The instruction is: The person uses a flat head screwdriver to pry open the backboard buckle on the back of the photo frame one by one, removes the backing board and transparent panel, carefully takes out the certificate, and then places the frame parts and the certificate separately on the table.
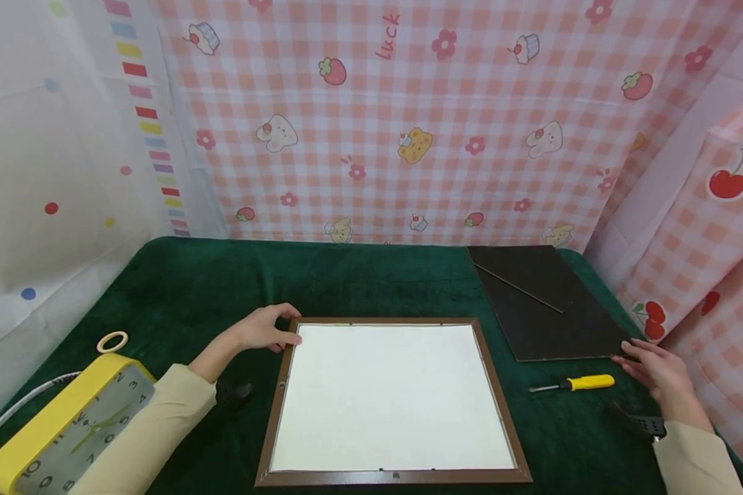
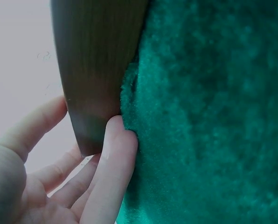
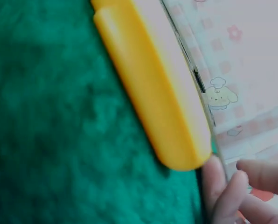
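A brown picture frame (image 1: pixel 273 412) with a white sheet (image 1: pixel 390 399) inside it lies flat on the green cloth. My left hand (image 1: pixel 263 330) grips its far left corner; in the left wrist view the thumb and fingers lie on either side of the brown wood (image 2: pixel 94 70). On the right, my right hand (image 1: pixel 659 375) pinches the near right corner of a black backing board (image 1: pixel 532 330), partly out of sight in the right wrist view. Just in front of the board lies a screwdriver (image 1: pixel 588 382) with a yellow handle (image 3: pixel 153 88), close to the right fingers.
A yellow square clock (image 1: pixel 56 433) with a white cable (image 1: pixel 27 402) stands at the left, partly covered by my sleeve. Behind it lies a pale ring (image 1: pixel 112 342). A thin strut (image 1: pixel 520 287) lies across the board. Patterned curtains (image 1: pixel 378 137) enclose the table's back and sides.
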The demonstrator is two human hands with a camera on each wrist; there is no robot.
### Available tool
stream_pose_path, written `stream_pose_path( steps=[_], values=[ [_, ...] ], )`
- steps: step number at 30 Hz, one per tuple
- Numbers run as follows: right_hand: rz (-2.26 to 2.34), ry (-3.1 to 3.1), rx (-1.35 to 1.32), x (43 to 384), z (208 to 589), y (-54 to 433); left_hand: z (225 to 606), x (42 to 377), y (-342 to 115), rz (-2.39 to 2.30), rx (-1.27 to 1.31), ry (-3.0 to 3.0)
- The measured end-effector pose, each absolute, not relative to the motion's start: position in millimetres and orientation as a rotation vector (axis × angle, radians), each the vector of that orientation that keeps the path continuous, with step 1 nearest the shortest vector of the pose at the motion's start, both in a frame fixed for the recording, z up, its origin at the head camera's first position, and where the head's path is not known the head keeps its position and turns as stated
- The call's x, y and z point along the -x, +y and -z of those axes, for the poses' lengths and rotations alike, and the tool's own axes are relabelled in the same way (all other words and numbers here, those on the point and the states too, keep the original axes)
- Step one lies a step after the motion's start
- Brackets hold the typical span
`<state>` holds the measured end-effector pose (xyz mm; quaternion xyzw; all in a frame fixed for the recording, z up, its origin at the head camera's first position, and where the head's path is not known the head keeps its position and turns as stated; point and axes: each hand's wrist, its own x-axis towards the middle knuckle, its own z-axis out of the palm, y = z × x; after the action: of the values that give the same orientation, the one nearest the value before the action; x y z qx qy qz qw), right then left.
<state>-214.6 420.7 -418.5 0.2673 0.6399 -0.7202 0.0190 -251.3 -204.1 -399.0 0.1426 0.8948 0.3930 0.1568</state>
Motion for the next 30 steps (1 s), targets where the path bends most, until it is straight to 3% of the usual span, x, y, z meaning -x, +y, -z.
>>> stream_pose_path(
  steps=[14, 19, 30],
  values=[
    [1.673, 2.73, -0.471, 222.0, 416.2, 414.4, 399.9, 251.9, -205.1, -1.144, -0.41, 2.546],
    [1.702, 2.771, -0.109, 235.7, 425.3, 387.1, 400.8, 251.3, -205.3, -1.159, -0.413, 2.542],
    [1.361, 2.677, 0.903, 218.7, 378.0, 256.5, 401.3, 253.5, -209.7, -1.263, -0.428, 2.453]
  ],
)
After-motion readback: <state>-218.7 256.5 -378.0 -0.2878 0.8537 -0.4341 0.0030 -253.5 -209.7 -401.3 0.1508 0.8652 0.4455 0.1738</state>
